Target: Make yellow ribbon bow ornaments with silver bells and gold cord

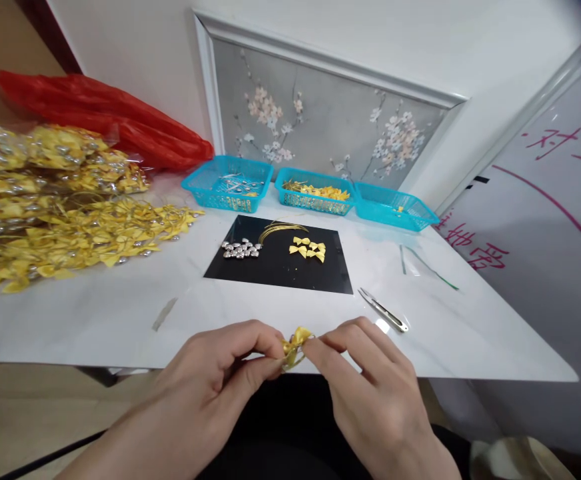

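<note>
Pinching the yellow bow (300, 335) from its left side, the left hand (220, 370) grasps it at the near edge of the tabletop (210, 313), while the right hand (375, 380) closes thumb and forefinger on its right side, where a thin strand shows; fingers hide just where that strand runs. Handling this well probably calls for a steady left pinch close to the knot, so the ribbon loops do not flatten, and small, even pulls from the right fingertips, since a hard tug could kink the strand or skew the bow. Taking the held bow as the clock's centre, the black mat (280, 270) lies at 12 o'clock, with loose bows (310, 249) and gold wires (283, 228) on it and silver beads (240, 249) towards 11. Snips (383, 310) rest at 2 o'clock, near the right hand, and a yellow pile (90, 233) spreads at 10. Blue baskets (315, 193) stand from 11 to 1. Red handwriting on the whiteboard (535, 200) at 2 o'clock reads "对一" above and "她爱" below, partly cut off; no brand or label is legible.
</note>
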Tool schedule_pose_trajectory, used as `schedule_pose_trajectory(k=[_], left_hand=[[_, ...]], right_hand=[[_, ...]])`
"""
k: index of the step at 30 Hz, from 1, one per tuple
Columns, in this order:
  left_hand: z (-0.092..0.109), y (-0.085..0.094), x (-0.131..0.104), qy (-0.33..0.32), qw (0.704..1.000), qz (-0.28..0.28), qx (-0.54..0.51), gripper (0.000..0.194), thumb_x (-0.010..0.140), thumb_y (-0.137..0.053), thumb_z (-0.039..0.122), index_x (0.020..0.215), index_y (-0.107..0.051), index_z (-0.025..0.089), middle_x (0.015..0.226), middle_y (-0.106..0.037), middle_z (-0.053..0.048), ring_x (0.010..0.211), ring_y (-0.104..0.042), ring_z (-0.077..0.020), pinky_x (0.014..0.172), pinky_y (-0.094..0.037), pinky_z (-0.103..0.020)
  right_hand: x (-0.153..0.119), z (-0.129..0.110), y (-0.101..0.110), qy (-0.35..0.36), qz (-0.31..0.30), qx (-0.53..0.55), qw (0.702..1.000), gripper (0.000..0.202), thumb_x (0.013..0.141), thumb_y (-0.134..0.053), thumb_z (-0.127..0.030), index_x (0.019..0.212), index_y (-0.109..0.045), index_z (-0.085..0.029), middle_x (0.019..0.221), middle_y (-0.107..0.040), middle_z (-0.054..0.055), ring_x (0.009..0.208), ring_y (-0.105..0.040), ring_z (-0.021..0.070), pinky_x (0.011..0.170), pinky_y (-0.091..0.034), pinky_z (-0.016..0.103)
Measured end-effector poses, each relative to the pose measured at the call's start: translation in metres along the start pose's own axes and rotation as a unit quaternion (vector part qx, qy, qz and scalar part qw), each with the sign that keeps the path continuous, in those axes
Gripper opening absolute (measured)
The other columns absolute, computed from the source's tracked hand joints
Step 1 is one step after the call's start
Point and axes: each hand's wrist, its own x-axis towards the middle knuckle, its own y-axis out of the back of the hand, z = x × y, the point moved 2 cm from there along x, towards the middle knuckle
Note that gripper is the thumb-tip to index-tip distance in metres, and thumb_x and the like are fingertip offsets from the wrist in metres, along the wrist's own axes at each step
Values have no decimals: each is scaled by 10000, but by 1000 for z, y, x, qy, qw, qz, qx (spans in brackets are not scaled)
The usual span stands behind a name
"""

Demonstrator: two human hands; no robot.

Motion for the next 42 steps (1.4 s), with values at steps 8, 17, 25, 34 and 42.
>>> schedule_pose_trajectory(k=[8,17,25,34,42], left_hand=[[-2,-2,3,29,998,-61,6,270,935,-526,403,754,-679,272,679,-705,18,637,-653,-192,595,-512,-262],[0,1,6,35,995,-89,42,333,955,-481,444,710,-605,258,639,-625,20,602,-591,-191,526,-432,-269],[-8,-1,9,60,989,-130,-28,312,969,-489,422,737,-596,244,680,-588,27,652,-548,-179,597,-440,-268],[-21,-4,14,89,987,-110,-81,341,934,-587,515,752,-651,234,704,-618,20,700,-566,-193,627,-440,-270],[-34,-12,21,110,989,-77,-58,447,899,-565,615,789,-712,208,735,-650,-14,715,-576,-216,647,-432,-308]], right_hand=[[8,-7,2,18,0,-25,1000,255,996,-486,-3,970,-727,-82,728,-619,75,666,-477,184,620,-432,325],[11,-3,0,16,-44,-41,998,376,1017,-404,-6,895,-735,-137,730,-614,48,666,-471,182,601,-318,338],[7,-1,-5,-9,-49,-1,999,287,998,-468,-7,904,-709,-132,731,-599,44,657,-468,175,606,-373,323],[17,-3,15,-117,2,235,965,207,947,-552,-9,891,-662,-175,785,-644,2,711,-603,118,644,-509,225],[22,0,5,-280,110,653,695,193,1066,-532,-202,943,-677,-230,768,-601,-56,597,-641,55,724,-616,248]])
